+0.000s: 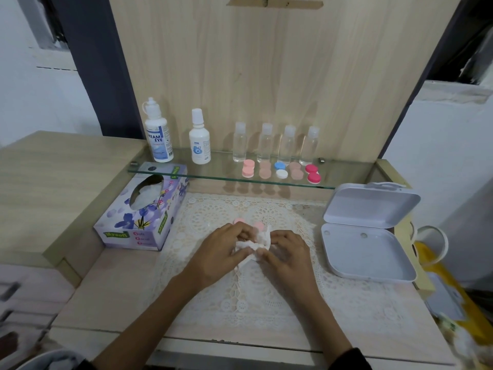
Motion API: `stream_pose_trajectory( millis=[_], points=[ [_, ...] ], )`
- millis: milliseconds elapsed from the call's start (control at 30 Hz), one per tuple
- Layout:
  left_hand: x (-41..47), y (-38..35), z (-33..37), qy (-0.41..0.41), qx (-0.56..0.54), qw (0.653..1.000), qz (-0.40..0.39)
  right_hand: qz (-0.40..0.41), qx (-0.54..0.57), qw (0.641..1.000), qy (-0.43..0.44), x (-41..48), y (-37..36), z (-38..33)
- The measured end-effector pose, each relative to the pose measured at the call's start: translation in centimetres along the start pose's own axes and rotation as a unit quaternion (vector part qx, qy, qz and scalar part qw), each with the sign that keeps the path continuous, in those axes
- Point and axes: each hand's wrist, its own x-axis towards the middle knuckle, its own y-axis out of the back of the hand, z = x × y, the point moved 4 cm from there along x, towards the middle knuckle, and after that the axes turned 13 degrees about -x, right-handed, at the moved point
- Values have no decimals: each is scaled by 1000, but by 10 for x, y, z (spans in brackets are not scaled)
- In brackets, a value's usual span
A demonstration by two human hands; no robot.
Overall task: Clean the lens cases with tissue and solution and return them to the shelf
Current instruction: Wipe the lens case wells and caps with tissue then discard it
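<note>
Over the lace mat, my left hand (226, 249) and my right hand (286, 252) both pinch a crumpled white tissue (256, 243). Two pink caps of a lens case (258, 226) peek out just beyond my fingers, partly hidden by the tissue. On the glass shelf (186, 173) lie several more lens cases: a light pink one (248, 169), two peach ones (265, 170), a blue and white one (280, 170) and a red one (313, 174). Two white solution bottles (158, 132) stand at the shelf's left end, and several small clear bottles (276, 142) line up behind the cases.
A purple flowered tissue box (141, 212) sits at the left of the lace mat (240, 303). An open white hinged box (368, 231) lies at the right. A wooden back panel rises behind the shelf. Yellow clutter sits past the right table edge.
</note>
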Motion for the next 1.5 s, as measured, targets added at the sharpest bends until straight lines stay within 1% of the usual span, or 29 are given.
stream_pose_trajectory(
  millis=[67, 133, 267, 333, 400, 467, 567, 600, 700, 767, 933, 1067, 1233, 1400, 1500],
  points=[
    [-2, 2, -1, 6, 1, 1000, 25, 6, 29, 1000, 1, 0, 1, 1],
    [-6, 5, -7, 7, 5, 999, 42, 22, 77, 997, -16, -2, 4, 0],
    [-13, 6, -22, 33, 30, 999, -6, 35, 214, 971, -100, -7, 8, 5],
    [-15, 3, -27, 24, 58, 998, -11, 48, 249, 959, -127, -9, 10, 5],
    [-13, 1, -28, 8, 67, 998, -3, 75, 253, 955, -133, -11, 16, -2],
    [-12, 0, -28, 1, 65, 998, 7, 107, 212, 963, -123, -12, 22, -8],
    [-11, 0, -29, -1, 54, 998, 16, 140, 65, 986, -63, -12, 23, -10],
    [-11, 0, -29, -3, 51, 999, 16, 133, 12, 991, -30, -11, 21, -10],
    [-12, 0, -28, 0, 47, 999, 17, 64, -101, 990, 76, -11, 4, -12],
    [-11, 0, -29, 6, 49, 999, 20, 40, -142, 985, 94, -10, -2, -13],
    [-10, 0, -28, 13, 61, 998, 27, 32, -168, 974, 146, -15, 0, -21],
    [-10, 0, -26, 15, 58, 998, 30, 53, -204, 966, 147, -14, -5, -25],
    [-11, 0, -28, 12, 61, 997, 35, 50, -266, 951, 146, -12, -7, -31],
    [-12, 0, -26, 10, 60, 997, 44, 51, -268, 949, 157, -11, -8, -32],
    [-12, 0, -25, 9, 57, 997, 47, 46, -268, 951, 149, -10, -11, -30]
  ],
)
